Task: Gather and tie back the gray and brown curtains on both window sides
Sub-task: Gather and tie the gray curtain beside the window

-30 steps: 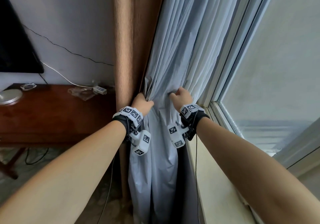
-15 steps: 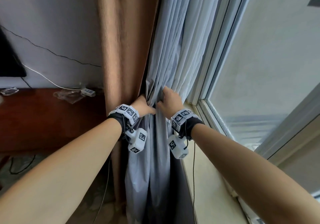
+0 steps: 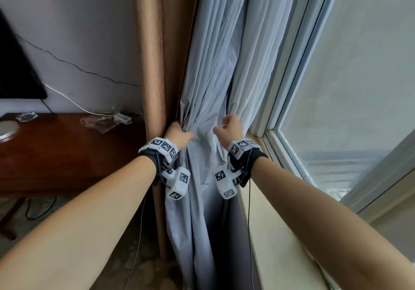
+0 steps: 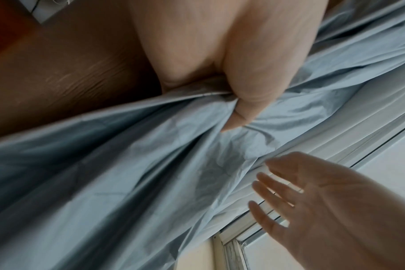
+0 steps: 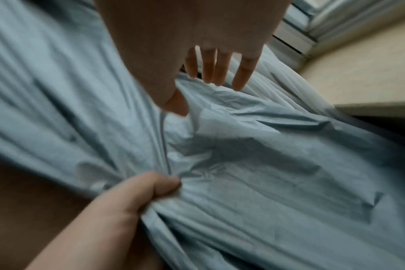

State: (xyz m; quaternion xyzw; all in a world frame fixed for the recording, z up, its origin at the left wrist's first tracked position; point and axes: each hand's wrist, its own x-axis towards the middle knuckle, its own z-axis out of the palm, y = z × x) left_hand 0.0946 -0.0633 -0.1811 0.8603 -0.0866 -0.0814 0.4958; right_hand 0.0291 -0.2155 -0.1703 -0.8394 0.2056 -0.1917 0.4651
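The gray curtain (image 3: 208, 87) hangs in folds between the brown curtain (image 3: 157, 54) and the window. My left hand (image 3: 179, 135) grips a bunch of gray folds at their left edge, right beside the brown curtain. The left wrist view shows its thumb (image 4: 243, 113) pinching the gray curtain (image 4: 127, 164) against the curled fingers, with the brown curtain (image 4: 58, 73) behind. My right hand (image 3: 229, 126) is a little to the right, holding nothing. Its fingers (image 5: 220, 69) are straight and spread just over the gray curtain (image 5: 266, 164). The left hand (image 5: 150, 186) shows there too.
A dark wooden desk (image 3: 56, 150) stands at the left with a power strip (image 3: 122, 118) and a plastic wrapper on it. A black screen (image 3: 13, 65) is above it. The cream windowsill (image 3: 280, 233) and window frame (image 3: 292, 87) lie to the right. Cables lie on the floor.
My right hand pushed gray folds up against the left hand, then let go and moved back right with fingers open. The left hand kept its grip in the same place.
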